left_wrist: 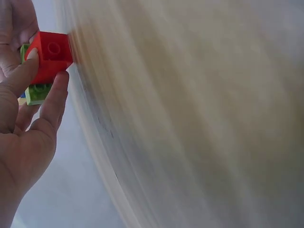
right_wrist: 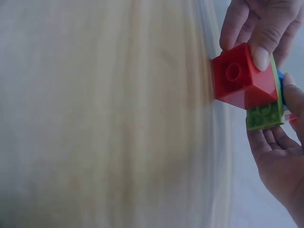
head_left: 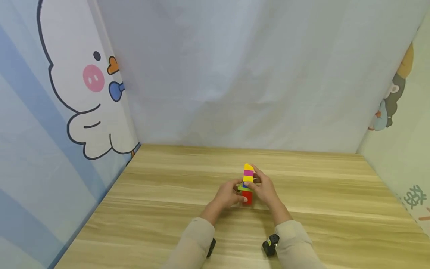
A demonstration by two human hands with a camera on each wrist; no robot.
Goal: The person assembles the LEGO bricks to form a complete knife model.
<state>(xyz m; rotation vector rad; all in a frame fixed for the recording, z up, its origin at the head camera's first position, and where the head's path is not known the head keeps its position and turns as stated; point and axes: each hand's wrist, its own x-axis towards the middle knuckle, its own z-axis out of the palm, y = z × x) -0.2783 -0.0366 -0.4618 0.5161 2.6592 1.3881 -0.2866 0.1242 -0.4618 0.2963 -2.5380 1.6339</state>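
A small tower of toy building bricks stands upright between the two hands near the middle of the table. A red brick [head_left: 247, 197] forms its base, with a thin green plate [head_left: 246, 189] above it. Over that come a blue brick, a yellow brick [head_left: 248, 179], a magenta brick [head_left: 248, 173] and a yellow top piece [head_left: 247, 166]. My left hand [head_left: 226, 195] grips the red base with thumb and fingers. Higher up, my right hand [head_left: 266, 188] holds the tower, its thumb by the blue brick. Both wrist views show the red brick's hollow underside [left_wrist: 54, 47] [right_wrist: 231, 73].
The wood-grain table [head_left: 168, 168] stretches out on all sides of the hands. A pale curtain [head_left: 235, 74] hangs behind it, and printed cartoon panels [head_left: 77, 74] stand at the sides. A black camera [head_left: 270, 244] sits at the right wrist.
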